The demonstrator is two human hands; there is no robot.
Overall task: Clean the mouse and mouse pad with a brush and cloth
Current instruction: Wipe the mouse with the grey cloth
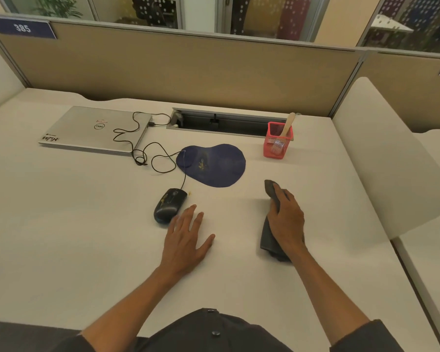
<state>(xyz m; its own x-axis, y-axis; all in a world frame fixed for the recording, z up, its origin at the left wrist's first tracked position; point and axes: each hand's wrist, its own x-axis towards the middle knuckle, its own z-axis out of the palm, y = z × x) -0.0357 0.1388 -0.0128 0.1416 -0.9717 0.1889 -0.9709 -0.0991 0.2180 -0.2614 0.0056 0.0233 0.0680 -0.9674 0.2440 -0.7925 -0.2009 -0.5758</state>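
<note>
A black wired mouse (168, 205) with yellowish specks lies on the white desk, in front of a dark blue mouse pad (215, 165) that carries yellow crumbs near its left middle. My left hand (187, 237) rests flat on the desk, fingers spread, just right of the mouse and close to its rear edge. My right hand (286, 218) lies on a dark grey cloth (271, 241), fingers curled over its far end. A wooden-handled brush (285, 132) stands in a red mesh cup (277, 141) at the back right.
A closed silver laptop (94, 129) sits at the back left, with the mouse's black cable (142, 153) looping beside it. A cable slot (224, 121) runs along the back of the desk (74, 224). A beige partition (188, 69) and white side dividers enclose the desk.
</note>
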